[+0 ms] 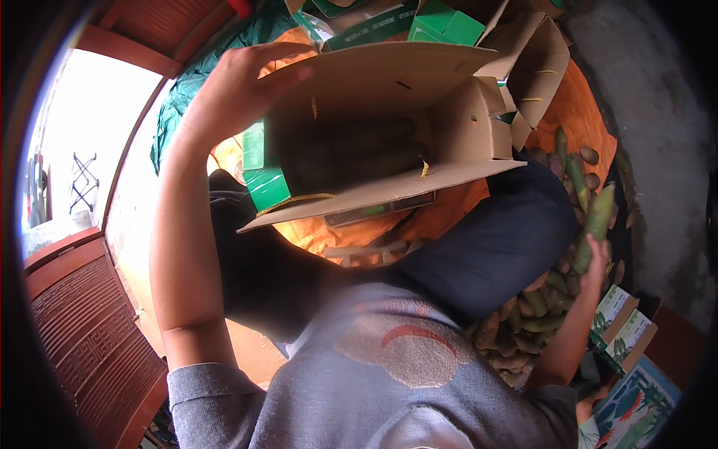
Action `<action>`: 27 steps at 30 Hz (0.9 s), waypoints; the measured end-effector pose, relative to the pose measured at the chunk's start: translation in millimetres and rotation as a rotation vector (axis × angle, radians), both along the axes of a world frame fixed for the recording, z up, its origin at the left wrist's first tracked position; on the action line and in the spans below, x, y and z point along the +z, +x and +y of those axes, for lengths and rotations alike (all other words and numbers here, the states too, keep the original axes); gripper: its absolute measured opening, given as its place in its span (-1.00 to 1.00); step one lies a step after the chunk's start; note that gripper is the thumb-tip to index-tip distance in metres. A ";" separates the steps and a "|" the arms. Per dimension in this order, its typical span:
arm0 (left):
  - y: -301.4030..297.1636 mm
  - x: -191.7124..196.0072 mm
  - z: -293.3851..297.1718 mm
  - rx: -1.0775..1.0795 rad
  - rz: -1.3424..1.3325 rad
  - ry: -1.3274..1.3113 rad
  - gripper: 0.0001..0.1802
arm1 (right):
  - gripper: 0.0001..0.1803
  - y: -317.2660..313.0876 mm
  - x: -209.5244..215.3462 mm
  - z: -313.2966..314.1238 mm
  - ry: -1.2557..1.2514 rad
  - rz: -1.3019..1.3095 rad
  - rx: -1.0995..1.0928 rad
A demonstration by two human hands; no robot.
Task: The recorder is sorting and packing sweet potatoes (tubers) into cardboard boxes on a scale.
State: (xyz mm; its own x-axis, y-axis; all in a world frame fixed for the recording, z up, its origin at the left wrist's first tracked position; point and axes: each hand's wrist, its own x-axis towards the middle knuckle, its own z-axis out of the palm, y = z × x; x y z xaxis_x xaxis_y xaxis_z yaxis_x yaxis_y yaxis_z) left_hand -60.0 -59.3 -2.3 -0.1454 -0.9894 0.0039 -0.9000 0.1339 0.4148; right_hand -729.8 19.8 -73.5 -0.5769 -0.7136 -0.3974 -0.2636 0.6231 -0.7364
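An open brown cardboard box with green printed sides and yellow rope handles stands in front of me. Its inside is dark, with long rounded shapes dimly visible at the bottom. My left hand is at the box's far-left corner, fingers bent over the edge of the raised far flap. Out to the right, my right hand is closed around the lower end of a long green vegetable, like a green radish, tilted upward. Below it lies a pile of similar green and brownish vegetables.
A scale shows under the box's near side, on an orange sheet. More open green boxes stand at the back. Small green-and-white cartons are at lower right, near part of another person's sleeve. Carved wooden furniture stands left.
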 end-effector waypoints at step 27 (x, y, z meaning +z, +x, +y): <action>-1.0 -17.7 7.8 0.032 0.063 -0.047 -0.69 | -0.63 377.3 92.3 -180.5 -0.447 0.156 1.402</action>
State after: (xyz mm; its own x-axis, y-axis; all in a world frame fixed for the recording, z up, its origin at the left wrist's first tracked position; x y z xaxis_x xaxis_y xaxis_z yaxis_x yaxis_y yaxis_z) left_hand -61.0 -51.5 -19.9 -0.1121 -0.9920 0.0586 -0.8763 0.1265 0.4649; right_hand -352.5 -160.8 18.8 0.6550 -0.7556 0.0004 -0.5377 -0.4665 -0.7023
